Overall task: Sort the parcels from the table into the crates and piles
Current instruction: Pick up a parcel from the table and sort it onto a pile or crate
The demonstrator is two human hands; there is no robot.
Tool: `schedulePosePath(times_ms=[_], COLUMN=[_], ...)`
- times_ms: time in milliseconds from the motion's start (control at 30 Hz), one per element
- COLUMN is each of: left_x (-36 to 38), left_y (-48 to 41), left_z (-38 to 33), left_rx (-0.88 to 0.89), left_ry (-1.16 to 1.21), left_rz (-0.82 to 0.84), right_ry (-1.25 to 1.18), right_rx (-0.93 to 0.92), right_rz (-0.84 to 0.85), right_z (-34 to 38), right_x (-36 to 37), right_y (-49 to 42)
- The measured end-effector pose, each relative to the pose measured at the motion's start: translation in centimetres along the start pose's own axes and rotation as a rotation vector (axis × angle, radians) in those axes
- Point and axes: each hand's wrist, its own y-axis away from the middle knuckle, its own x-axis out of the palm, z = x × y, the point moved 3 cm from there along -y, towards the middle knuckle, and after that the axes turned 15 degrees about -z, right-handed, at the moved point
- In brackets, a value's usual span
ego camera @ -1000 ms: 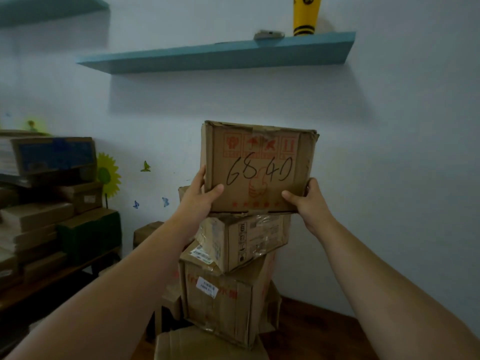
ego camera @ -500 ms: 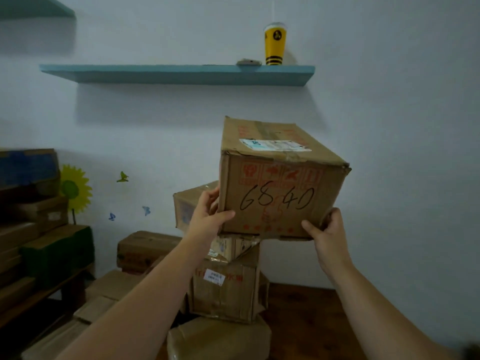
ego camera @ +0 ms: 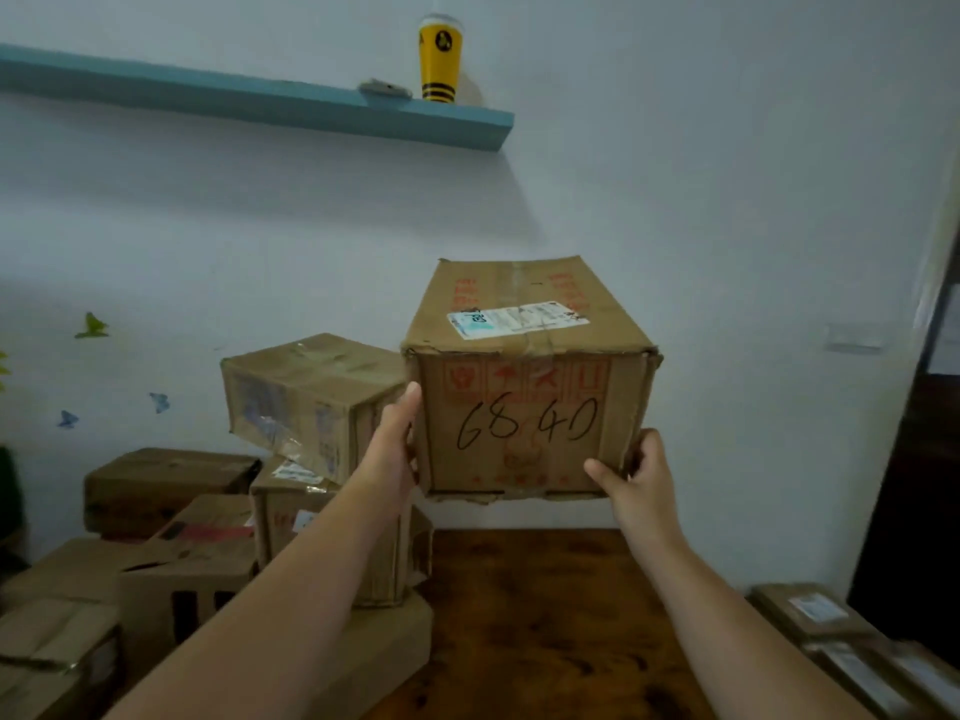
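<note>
A brown cardboard parcel (ego camera: pixel 524 407) with "6840" handwritten on its near face and a white label on top hangs in the air above the wooden floor. My left hand (ego camera: pixel 392 449) presses flat against its left side. My right hand (ego camera: pixel 634 478) grips its lower right corner, thumb on the near face. Left of it stands a pile of parcels (ego camera: pixel 311 397), whose tilted top box is beside my left hand.
More cardboard boxes (ego camera: pixel 166 485) lie low at the left. Flat parcels (ego camera: pixel 831 631) sit at the lower right. A blue wall shelf (ego camera: pixel 291 103) carries a yellow cup (ego camera: pixel 440 57). Bare wooden floor (ego camera: pixel 535 615) shows below the held parcel. A dark door edge (ego camera: pixel 930 459) stands at the right.
The held parcel has come down and to the right, off the pile's top, and now sits beside the pile. The view has swung right and down.
</note>
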Motion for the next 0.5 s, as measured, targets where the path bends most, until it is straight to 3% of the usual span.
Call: schedulePosePath(times_ms=[133, 300, 500], left_x=[1.1, 1.7, 1.7], left_y=[0.9, 0.6, 0.0], left_z=[2.4, 4.9, 6.3], left_rx=[-0.038, -0.275, -0.33], left_ry=[-0.177, -0.079, -0.22], left_rz=[0.013, 0.065, -0.067], right_ry=[0.087, 0.184, 0.225], right_rx=[0.017, 0.059, 0.179], right_rz=[0.014, 0.055, 0.153], right_z=[-2.4, -6.2, -8.7], right_x=[-1.9, -4.3, -5.2], right_y=[1.4, 2.6, 3.7])
